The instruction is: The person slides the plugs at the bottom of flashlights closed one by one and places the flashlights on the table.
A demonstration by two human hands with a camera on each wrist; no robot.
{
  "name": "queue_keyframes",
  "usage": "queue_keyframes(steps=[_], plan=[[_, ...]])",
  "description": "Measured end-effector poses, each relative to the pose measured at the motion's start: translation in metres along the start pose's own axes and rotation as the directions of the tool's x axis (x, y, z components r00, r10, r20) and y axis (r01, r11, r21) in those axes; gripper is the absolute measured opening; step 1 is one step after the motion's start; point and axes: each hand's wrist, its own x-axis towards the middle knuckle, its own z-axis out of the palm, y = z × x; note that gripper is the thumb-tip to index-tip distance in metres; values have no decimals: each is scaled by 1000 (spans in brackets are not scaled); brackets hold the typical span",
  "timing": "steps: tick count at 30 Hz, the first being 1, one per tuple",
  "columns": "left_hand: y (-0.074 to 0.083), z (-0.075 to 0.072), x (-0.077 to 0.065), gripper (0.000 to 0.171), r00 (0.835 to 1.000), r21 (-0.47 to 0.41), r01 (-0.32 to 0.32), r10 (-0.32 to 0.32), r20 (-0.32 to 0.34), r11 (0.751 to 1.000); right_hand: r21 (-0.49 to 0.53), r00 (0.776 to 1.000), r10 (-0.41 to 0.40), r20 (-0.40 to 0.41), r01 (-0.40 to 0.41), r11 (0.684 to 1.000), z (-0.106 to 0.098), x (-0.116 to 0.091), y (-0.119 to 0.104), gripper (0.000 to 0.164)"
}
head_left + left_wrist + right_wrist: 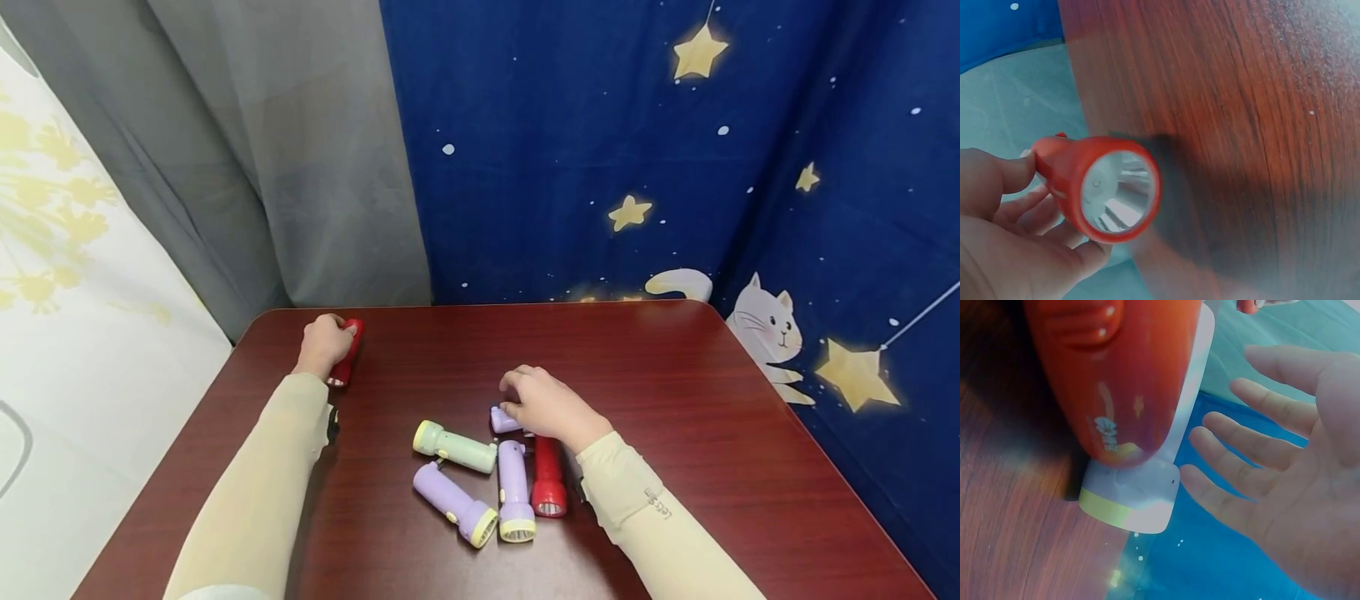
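Note:
My left hand (324,343) grips a red flashlight (348,357) at the table's far left corner; its clear lens (1119,190) faces the left wrist camera. My right hand (553,404) hovers over a group of flashlights, its fingers spread and apart in the right wrist view. Beneath it lies a lilac flashlight (505,420), mostly hidden by the hand in the head view; its yellow-rimmed head (1132,497) is near the fingertips. Closer to me are a second red flashlight (548,477), an upright-pointing lilac one (513,482), another lilac one (448,495) and a pale green one (459,448).
The dark red wooden table (660,500) has its back edge against a grey curtain (337,167) and a blue star-patterned curtain (540,167). A white cloth with yellow flowers (75,333) hangs at the left.

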Motion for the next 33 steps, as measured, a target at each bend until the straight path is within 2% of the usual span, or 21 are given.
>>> queue_keyframes(steps=[3,7,14,19,33], plan=[[-3,2,1,49,999,13,45,-45,0,999,-6,1000,-5,14,5,1000,2,1,1,29],[-5,7,3,50,995,17,86,-86,46,996,-18,999,4,44,-3,1000,4,1,1,30],[5,14,3,46,996,44,43,-47,80,998,-55,998,-2,59,5,998,3,2,2,26],[13,17,1,46,994,48,47,-52,99,998,-72,997,8,78,-2,997,3,2,2,27],[13,23,4,51,991,73,47,-56,120,996,-74,988,47,144,-36,997,5,-2,3,39]])
